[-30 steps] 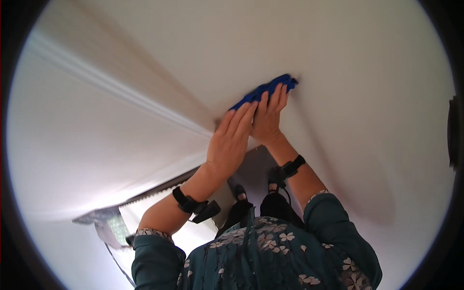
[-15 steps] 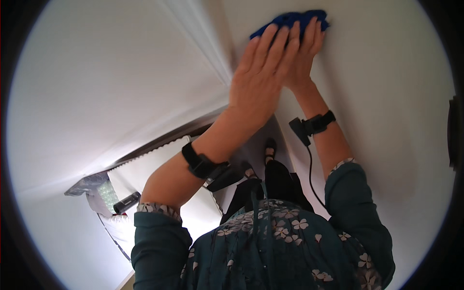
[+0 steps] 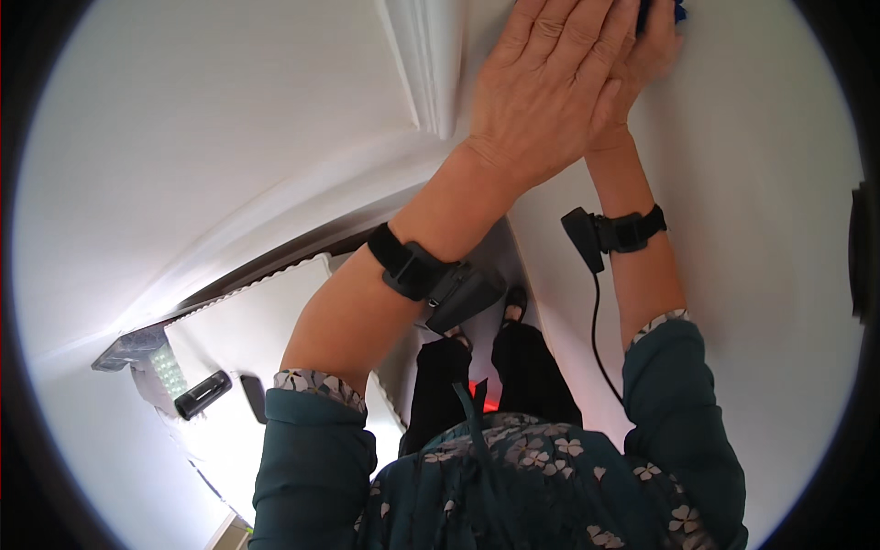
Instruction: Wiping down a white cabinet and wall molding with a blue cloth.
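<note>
My left hand [image 3: 550, 87] reaches up to the top edge with its fingers stretched out flat, the tips cut off by the frame. It overlaps my right hand [image 3: 653, 57], which lies just beyond it to the right. A blue cloth [image 3: 680, 12] shows in small patches by the right hand's fingers, against the pale wall surface [image 3: 761, 119]. Most of the cloth is hidden behind the hands or outside the picture. Each wrist wears a black strap with a small dark device; a cable runs down from the right one.
White ribbed moulding [image 3: 431, 69] runs down left of my hands. Below left stands a white-topped table [image 3: 247, 321] with a wavy edge, bearing a black cylinder [image 3: 203, 395] and a flat dark object [image 3: 254, 398]. A dark fixture [image 3: 860, 252] sits at the right rim.
Both hands have moved up and to the right, carrying the blue cloth mostly out of view. The view has shifted too, so more moulding and the flat dark object show.
</note>
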A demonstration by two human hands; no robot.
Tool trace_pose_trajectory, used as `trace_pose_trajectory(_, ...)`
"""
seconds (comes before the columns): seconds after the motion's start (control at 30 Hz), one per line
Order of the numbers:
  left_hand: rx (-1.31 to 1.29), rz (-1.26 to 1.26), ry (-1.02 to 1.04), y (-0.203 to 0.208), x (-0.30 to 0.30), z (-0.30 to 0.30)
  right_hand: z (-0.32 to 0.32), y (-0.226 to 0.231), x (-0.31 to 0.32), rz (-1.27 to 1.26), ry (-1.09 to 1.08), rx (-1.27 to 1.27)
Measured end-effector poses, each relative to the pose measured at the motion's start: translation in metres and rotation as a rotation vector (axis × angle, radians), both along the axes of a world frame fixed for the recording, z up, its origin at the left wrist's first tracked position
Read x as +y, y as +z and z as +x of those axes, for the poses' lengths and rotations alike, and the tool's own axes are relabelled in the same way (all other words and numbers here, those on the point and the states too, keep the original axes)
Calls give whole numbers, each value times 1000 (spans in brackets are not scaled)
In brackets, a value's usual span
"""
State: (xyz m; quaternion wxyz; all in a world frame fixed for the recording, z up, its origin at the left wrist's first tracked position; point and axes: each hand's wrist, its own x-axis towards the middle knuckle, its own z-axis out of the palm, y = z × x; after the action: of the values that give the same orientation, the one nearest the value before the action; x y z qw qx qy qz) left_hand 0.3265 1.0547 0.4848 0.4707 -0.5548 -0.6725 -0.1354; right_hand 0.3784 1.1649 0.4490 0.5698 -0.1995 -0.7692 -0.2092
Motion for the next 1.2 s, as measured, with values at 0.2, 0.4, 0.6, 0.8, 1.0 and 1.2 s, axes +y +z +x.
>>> trace_pose_trajectory(0.2, -124, 389, -191, -5, 33, 19, -10, 4, 18, 145, 66, 211)
trace_pose_trajectory(0.4, -267, 130, -235, -66, 18, 12, -12, -40, 13, -7, 123, 378)
trace_pose_trajectory(0.6, -350, -22, -203, -174, -6, 21, 1, -150, -3, -75, 196, 296)
trace_pose_trajectory(0.8, -385, 112, -264, -120, 3, 6, -22, -87, -13, -103, 171, 377)
trace_pose_trajectory(1.0, -308, 227, -192, -106, 7, 1, -32, -67, -20, -113, 252, 470)
trace_pose_trajectory(1.2, -293, 204, -196, -197, 19, 9, -15, -157, 3, -40, 150, 410)
